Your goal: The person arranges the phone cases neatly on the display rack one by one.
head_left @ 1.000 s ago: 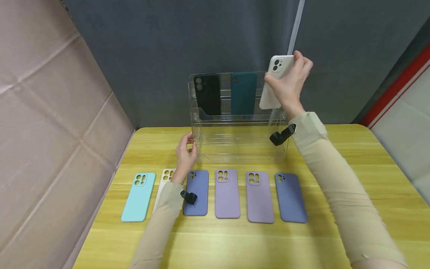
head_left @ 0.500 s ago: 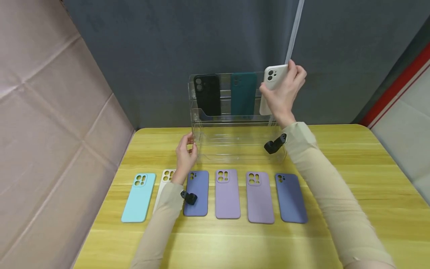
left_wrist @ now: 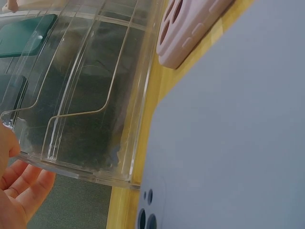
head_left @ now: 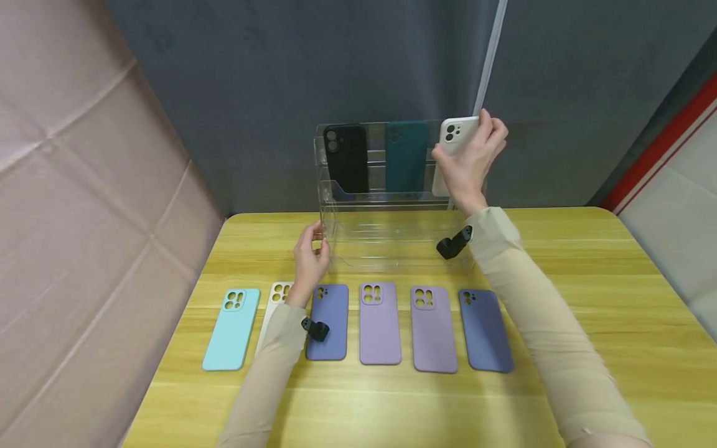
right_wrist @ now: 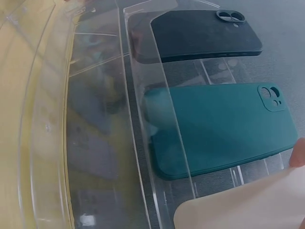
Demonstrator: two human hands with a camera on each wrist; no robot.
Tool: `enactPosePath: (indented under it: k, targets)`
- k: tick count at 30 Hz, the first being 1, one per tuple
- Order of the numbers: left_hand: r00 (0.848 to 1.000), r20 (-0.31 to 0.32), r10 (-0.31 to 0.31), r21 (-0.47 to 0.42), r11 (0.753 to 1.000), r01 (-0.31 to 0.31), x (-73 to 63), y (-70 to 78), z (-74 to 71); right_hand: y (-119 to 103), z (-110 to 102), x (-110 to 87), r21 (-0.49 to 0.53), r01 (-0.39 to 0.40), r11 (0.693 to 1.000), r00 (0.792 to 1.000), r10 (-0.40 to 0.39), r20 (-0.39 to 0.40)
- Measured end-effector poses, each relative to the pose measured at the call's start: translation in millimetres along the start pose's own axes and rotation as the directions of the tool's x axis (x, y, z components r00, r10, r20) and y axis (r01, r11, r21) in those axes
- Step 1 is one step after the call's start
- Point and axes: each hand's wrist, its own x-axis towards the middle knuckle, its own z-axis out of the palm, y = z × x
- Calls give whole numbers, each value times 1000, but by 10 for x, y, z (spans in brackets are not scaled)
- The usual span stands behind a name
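Note:
My right hand (head_left: 472,163) grips a white phone case (head_left: 456,132) by its two long sides, at the right of the top tier of a clear acrylic display rack (head_left: 386,247). The case stands nearly upright, and its lower end is partly hidden by my hand. A teal phone case (head_left: 406,155) and a black phone case (head_left: 346,158) lean in the same tier to its left. In the right wrist view, the white phone case (right_wrist: 248,202) has its lower end behind the tier's clear front lip. My left hand (head_left: 310,256) holds the rack's left side edge between thumb and fingers.
In front of the rack, several phone cases lie in a row: turquoise (head_left: 231,333), off-white (head_left: 278,291), blue (head_left: 334,323), light purple (head_left: 379,333), mauve (head_left: 434,336) and dark blue (head_left: 486,336). A grey curtain (head_left: 269,93) hangs behind the wooden table (head_left: 358,407).
My right hand has moved down and slightly left, lowering the white phone case into the top tier. The left hand stays at the rack's side.

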Motion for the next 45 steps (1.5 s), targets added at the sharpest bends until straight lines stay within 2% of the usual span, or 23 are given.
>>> enactPosePath:
  k: [13, 23, 28, 34, 45]
  targets:
    - [1000, -3, 5, 10, 1000, -5, -12, -5, -18, 42, 80, -65, -35, -21, 999, 1000, 21, -4]
    - [1000, 4, -3, 16, 1000, 3, -12, -3, -17, 40, 78, -65, -76, 4, 997, 1000, -5, -1]
    - [1000, 7, -1, 28, 1000, 1, -15, 6, -23, 52, 38, -84, -76, 95, 993, 995, -94, 17]
    - [1000, 7, -1, 26, 1000, 1, -7, -4, -19, 64, -46, -134, -25, 226, 974, 974, -226, 9]
    - [1000, 11, -9, 16, 1000, 8, -2, -2, -18, 73, -235, -353, 40, 271, 962, 962, -272, 30]
